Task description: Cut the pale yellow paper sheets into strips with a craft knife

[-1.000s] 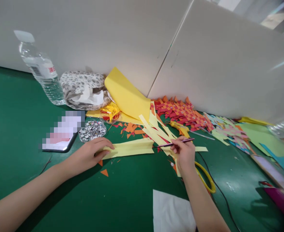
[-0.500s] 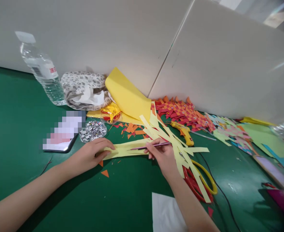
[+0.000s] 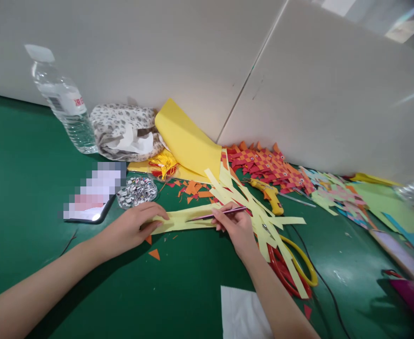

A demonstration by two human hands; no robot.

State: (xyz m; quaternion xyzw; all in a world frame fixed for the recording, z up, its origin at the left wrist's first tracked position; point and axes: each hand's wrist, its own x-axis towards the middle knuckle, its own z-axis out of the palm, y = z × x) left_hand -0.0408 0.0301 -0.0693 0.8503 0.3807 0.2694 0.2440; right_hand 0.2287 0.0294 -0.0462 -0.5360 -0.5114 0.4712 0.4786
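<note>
A pale yellow paper strip [image 3: 179,221] lies crosswise on the green table. My left hand [image 3: 141,223] is closed on the strip's left end, thumb below and fingers over it. With my right hand [image 3: 233,223] I grip a slim dark-pink pencil [image 3: 224,213], its tip pointing left at the middle of the strip. The strip's right end runs beneath my right hand. Beside that hand, a loose pile of cut pale yellow paper strips [image 3: 242,197] spreads over red-handled and yellow-handled scissors [image 3: 311,273].
A water bottle [image 3: 67,108], a spotted cloth pouch [image 3: 122,117] and a curled yellow sheet [image 3: 189,136] stand along the wall. Nearby are a phone [image 3: 97,193], googly eyes [image 3: 137,190], a yellow glue gun [image 3: 268,193] and woven red-orange paper fish [image 3: 266,165]. Orange scraps [image 3: 154,254] lie about.
The pencil's tip has shifted very slightly on the paper strip. Both hands keep their hold, and the view has moved a little.
</note>
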